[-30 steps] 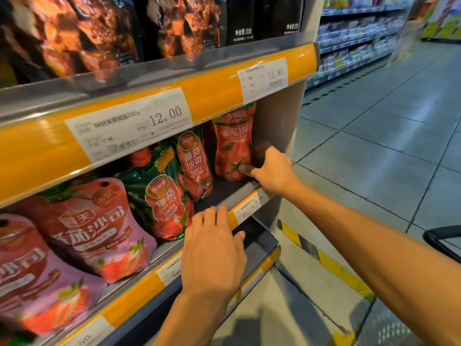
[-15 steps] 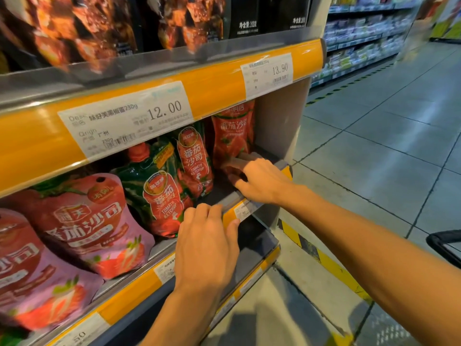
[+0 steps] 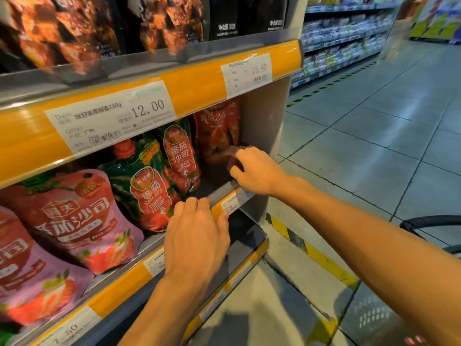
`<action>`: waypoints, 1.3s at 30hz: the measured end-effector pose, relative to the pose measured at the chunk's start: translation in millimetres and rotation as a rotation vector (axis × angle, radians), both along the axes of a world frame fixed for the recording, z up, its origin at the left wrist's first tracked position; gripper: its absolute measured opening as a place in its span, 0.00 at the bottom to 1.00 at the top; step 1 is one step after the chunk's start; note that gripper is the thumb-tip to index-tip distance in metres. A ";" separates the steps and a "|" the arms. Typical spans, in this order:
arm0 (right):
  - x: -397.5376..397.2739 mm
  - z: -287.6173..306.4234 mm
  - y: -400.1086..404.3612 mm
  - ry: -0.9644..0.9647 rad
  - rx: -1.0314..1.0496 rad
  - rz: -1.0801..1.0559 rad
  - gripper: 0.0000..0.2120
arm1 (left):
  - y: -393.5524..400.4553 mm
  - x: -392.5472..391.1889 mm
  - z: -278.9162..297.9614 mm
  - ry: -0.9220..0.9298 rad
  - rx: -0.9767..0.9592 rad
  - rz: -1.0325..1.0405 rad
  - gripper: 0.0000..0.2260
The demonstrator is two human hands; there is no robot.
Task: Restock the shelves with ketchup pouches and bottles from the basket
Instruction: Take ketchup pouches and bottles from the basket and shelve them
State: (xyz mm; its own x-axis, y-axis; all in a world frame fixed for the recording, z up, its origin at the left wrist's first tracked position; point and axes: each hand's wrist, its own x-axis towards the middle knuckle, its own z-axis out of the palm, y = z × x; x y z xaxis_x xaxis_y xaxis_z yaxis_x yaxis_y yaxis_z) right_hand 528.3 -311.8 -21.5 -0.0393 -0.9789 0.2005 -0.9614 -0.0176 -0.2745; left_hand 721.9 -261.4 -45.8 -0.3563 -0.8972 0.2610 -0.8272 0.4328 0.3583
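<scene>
While my right hand (image 3: 257, 171) fingers curl loosely, holding nothing, by the red ketchup pouch (image 3: 214, 131), a nudge could topple it.

Top shelf's got dark snack bags (image 3: 74, 33) over a 12.00 price tag (image 3: 109, 116). Grey tiled floor (image 3: 374, 136), yellow-black hazard tape (image 3: 321, 258) along the base.

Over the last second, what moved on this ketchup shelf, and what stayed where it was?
The right hand drew back from the red ketchup pouch at the shelf's right end, out toward the shelf's front edge; it is no longer touching the pouch and holds nothing. The left hand stayed resting on the yellow shelf rail. The green ketchup pouches and pink ketchup pouches kept their places.
</scene>
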 end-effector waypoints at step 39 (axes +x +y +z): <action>-156.4 -311.5 499.3 -1.458 0.188 -1.364 0.14 | 276.1 -409.7 -245.4 -1.147 0.426 -0.982 0.19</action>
